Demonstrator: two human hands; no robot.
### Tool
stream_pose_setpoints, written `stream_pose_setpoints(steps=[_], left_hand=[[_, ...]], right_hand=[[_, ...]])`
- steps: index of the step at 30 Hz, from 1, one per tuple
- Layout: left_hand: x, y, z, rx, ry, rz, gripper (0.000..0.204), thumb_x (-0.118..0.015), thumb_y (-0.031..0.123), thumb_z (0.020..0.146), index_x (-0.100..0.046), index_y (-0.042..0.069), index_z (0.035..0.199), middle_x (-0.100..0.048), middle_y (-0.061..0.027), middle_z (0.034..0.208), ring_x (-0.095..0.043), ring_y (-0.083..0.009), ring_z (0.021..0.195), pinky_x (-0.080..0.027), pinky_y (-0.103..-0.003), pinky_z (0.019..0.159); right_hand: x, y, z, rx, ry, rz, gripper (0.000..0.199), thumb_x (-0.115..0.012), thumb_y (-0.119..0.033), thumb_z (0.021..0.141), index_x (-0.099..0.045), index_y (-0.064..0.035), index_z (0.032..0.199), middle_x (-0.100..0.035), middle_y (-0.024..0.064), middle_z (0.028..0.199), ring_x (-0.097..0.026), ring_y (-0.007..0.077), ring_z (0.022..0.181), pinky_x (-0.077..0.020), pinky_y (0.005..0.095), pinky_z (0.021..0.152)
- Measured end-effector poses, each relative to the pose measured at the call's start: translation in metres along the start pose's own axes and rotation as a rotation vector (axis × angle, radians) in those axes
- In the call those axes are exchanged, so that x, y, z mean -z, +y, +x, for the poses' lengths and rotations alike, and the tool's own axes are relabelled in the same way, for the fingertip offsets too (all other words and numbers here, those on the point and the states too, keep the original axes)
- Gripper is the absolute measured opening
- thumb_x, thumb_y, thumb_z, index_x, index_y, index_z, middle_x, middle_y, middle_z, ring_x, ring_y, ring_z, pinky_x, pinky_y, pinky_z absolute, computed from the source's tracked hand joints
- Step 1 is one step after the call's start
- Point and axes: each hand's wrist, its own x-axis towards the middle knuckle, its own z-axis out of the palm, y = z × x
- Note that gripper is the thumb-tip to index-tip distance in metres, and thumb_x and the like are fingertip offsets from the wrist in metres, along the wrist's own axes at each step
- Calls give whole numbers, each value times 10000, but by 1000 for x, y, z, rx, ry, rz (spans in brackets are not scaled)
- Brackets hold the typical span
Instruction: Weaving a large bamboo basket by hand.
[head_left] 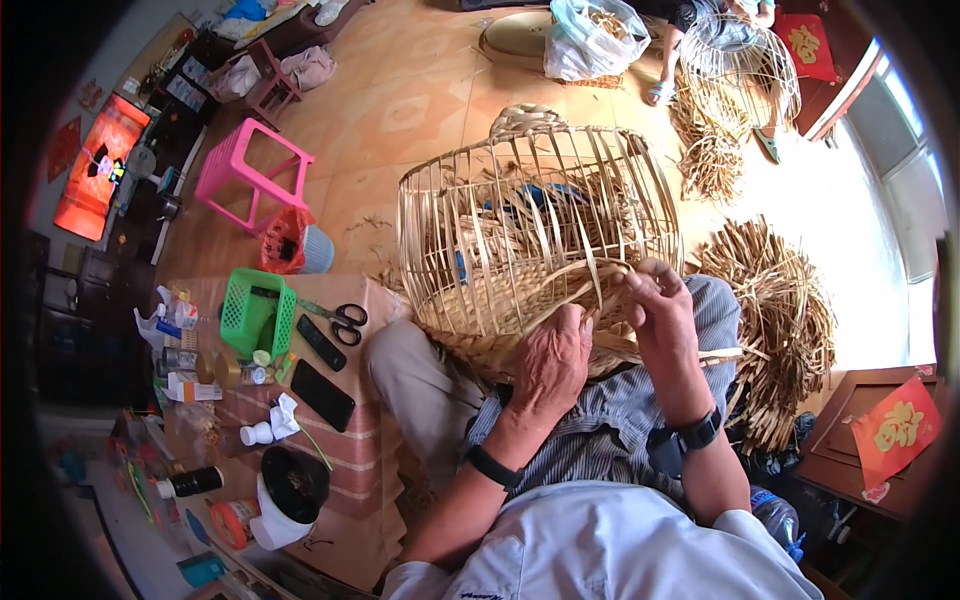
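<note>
A half-woven bamboo basket frame (520, 230) lies tilted on my lap, its open ribs pointing away from me. My left hand (550, 362) presses flat against the woven base near the rim. My right hand (655, 305) pinches a thin bamboo strip (600, 275) at the rim, fingers closed on it. Both wrists wear dark bands.
A low table (350, 470) at my left carries a green plastic basket (255, 312), scissors (340, 318), a black phone (322, 395) and bottles. A pink stool (250, 170) stands beyond. Bundles of bamboo strips (780, 320) lie at my right. Another person with a second basket frame (740, 60) sits far ahead.
</note>
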Motion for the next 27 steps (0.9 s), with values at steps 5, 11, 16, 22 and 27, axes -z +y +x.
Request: stream_pose_setpoints(steps=[5, 11, 16, 22, 27], left_hand=[[-2, -4, 0, -11, 34, -4, 133, -543, 180, 1030, -546, 47, 1031, -637, -202, 863, -632, -410, 809, -484, -511, 730], [2, -3, 0, -69, -53, 10, 124, -563, 158, 997, -574, 47, 1050, -662, -175, 929, -620, -398, 891, -477, -500, 818], [20, 5, 8, -15, -185, 23, 163, -560, 174, 1023, -605, 26, 1075, -663, -208, 959, -625, -422, 923, -489, -496, 812], [30, 4, 14, -4, -249, -45, 228, -602, 235, 1020, -660, 25, 1087, -709, -200, 937, -692, -391, 889, -532, -447, 779], [22, 1, 12, 187, -320, 9, 213, -659, 266, 971, -695, 108, 1110, -721, -197, 940, -709, -390, 884, -549, -462, 729]], right_hand=[[3, -19, -9, -199, -137, -120, 211, -714, -111, 972, -606, -80, 1150, -660, -28, 880, -489, 36, 626, -378, 191, 540], [33, 0, -54, -321, -199, -144, 245, -737, -135, 965, -566, -74, 1130, -511, -69, 767, -445, 43, 603, -334, 194, 531], [26, -6, -32, 304, -342, -1236, 416, -828, -305, 876, -571, 20, 921, -564, 64, 646, -610, 173, 627, -474, 401, 567], [30, -30, -30, -160, -98, -481, 373, -619, -336, 1051, -602, -35, 830, -541, -33, 613, -484, 50, 507, -392, 252, 476], [34, -7, -46, -105, -261, -1139, 360, -721, -336, 960, -702, 20, 909, -592, 4, 684, -490, 83, 632, -414, 315, 537]])
